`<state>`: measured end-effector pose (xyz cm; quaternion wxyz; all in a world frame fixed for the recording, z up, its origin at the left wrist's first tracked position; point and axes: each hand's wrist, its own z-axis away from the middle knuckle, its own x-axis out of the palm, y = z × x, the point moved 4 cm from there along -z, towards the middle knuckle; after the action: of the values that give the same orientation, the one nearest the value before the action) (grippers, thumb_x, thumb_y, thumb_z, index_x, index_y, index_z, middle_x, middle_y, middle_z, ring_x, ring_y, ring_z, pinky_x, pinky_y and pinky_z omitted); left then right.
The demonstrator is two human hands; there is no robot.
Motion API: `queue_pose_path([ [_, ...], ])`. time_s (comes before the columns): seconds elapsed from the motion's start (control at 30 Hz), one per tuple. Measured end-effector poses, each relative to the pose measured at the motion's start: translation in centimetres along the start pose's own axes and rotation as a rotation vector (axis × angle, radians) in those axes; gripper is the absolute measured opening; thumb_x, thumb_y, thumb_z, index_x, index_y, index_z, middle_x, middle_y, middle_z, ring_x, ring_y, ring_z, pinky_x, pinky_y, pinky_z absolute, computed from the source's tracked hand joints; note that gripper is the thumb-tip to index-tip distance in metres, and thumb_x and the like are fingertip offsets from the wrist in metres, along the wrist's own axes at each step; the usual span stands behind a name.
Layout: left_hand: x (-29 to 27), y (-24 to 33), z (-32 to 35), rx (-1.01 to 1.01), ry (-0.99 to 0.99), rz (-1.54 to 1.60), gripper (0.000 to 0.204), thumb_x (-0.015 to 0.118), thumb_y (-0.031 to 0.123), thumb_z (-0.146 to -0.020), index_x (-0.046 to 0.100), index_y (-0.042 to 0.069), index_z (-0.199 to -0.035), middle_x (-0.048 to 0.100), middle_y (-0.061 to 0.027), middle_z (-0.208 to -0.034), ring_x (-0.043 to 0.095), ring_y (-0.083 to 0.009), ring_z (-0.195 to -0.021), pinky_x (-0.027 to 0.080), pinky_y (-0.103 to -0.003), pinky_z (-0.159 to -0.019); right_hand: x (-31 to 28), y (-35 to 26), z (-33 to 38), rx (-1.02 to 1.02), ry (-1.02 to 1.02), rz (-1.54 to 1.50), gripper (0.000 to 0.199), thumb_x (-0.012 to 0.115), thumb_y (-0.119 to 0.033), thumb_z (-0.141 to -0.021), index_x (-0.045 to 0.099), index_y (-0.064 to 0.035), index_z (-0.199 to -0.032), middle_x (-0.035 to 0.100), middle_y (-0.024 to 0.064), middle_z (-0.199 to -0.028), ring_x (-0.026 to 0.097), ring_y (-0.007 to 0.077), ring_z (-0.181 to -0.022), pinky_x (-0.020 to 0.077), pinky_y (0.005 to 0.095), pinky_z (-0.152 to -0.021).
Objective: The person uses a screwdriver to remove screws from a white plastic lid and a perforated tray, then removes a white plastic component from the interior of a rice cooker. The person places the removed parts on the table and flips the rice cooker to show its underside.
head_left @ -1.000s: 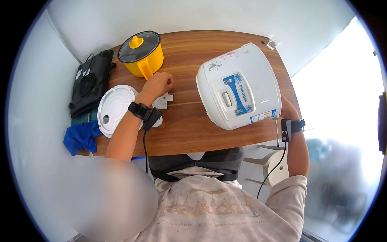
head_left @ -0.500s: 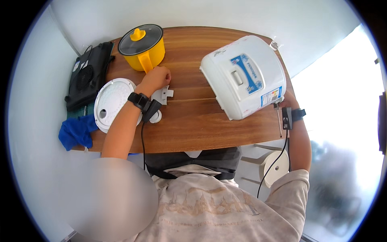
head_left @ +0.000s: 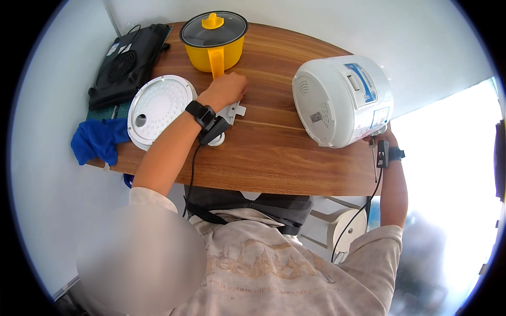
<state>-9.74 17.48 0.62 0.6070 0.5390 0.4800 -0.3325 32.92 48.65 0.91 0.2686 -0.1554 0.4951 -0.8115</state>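
Note:
A white rice cooker (head_left: 337, 87) lies tipped on its side at the right of the table, with its vented base turned to the left. My right hand (head_left: 385, 136) grips its lower right edge; the cooker hides most of the fingers. Next to that hand is a thin metal rod (head_left: 375, 163), perhaps a screwdriver. My left hand (head_left: 226, 89) is closed, curled in front of the yellow pot's handle (head_left: 216, 60) and above a small white bracket-like part (head_left: 234, 111). Whatever its fingers hold is hidden. A white ring-shaped piece (head_left: 217, 140) lies under the left wrist.
The yellow pot (head_left: 203, 57) with a glass lid stands at the back. Leftward lie a round white perforated cover (head_left: 163, 100), a black appliance (head_left: 124, 66) and a blue cloth (head_left: 97, 141). A white stool (head_left: 348, 229) stands below the table's front edge.
The rice cooker has turned so its base now shows, with my right hand staying at its edge. My left hand remains curled near the pot handle. The whole view has shifted.

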Motion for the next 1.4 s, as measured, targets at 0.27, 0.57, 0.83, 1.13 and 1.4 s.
queue_pose_path([
  [0.27, -0.1, 0.4, 0.0, -0.006, -0.023, -0.067, 0.009, 0.066, 0.010, -0.086, 0.072, 0.006, -0.090, 0.073, -0.0161, -0.090, 0.070, -0.0355, -0.090, 0.057, -0.044, -0.078, 1.4, -0.5, 0.8, 0.054, 0.032, 0.001, 0.021, 0.061, -0.023, -0.099, 0.062, -0.0084, -0.114, 0.064, 0.0142, -0.081, 0.059, 0.0247, -0.054, 0.0427, 0.0355, -0.041],
  [0.57, -2.9, 4.4, -0.2, 0.067, -0.033, 0.122, 0.022, 0.065, 0.013, -0.088, 0.070, 0.002, -0.107, 0.072, -0.0220, -0.104, 0.069, -0.0400, -0.101, 0.055, -0.048, -0.086, 3.4, -0.5, 1.9, -0.030, -0.012, 0.013, 0.025, 0.052, -0.029, -0.103, 0.058, -0.0055, -0.110, 0.065, 0.0157, -0.080, 0.061, 0.0245, -0.052, 0.0428, 0.0313, -0.035],
  [0.83, -3.8, 8.4, -2.9, 0.107, 0.124, 0.462, 0.067, 0.066, 0.026, -0.098, 0.033, 0.019, -0.156, 0.062, -0.0223, -0.136, 0.065, -0.0361, -0.120, 0.052, -0.044, -0.099, 4.5, -0.7, 3.7, 0.062, 0.045, -0.125, 0.019, 0.053, -0.023, -0.103, 0.058, -0.0064, -0.109, 0.064, 0.0153, -0.078, 0.059, 0.0226, -0.050, 0.0419, 0.0300, -0.035],
  [1.13, -2.9, 9.7, -5.5, 0.159, 0.090, 0.721, 0.062, 0.063, 0.043, -0.100, 0.041, 0.021, -0.153, 0.066, -0.0222, -0.129, 0.064, -0.0347, -0.121, 0.052, -0.045, -0.100, 5.5, -1.3, 4.1, 0.083, -0.060, 0.015, 0.026, 0.048, -0.031, -0.106, 0.056, -0.0075, -0.106, 0.058, 0.0101, -0.071, 0.053, 0.0179, -0.049, 0.0375, 0.0278, -0.039],
  [1.4, -1.8, 9.6, -6.8, 0.169, 0.077, 0.831, 0.055, 0.062, 0.043, -0.101, 0.044, 0.020, -0.148, 0.065, -0.0172, -0.131, 0.062, -0.0288, -0.123, 0.053, -0.042, -0.096, 2.0, 1.7, 1.6, 0.193, -0.056, -0.042, 0.020, 0.052, -0.028, -0.104, 0.057, -0.0084, -0.102, 0.055, 0.0056, -0.070, 0.052, 0.0161, -0.051, 0.0409, 0.0285, -0.043],
])
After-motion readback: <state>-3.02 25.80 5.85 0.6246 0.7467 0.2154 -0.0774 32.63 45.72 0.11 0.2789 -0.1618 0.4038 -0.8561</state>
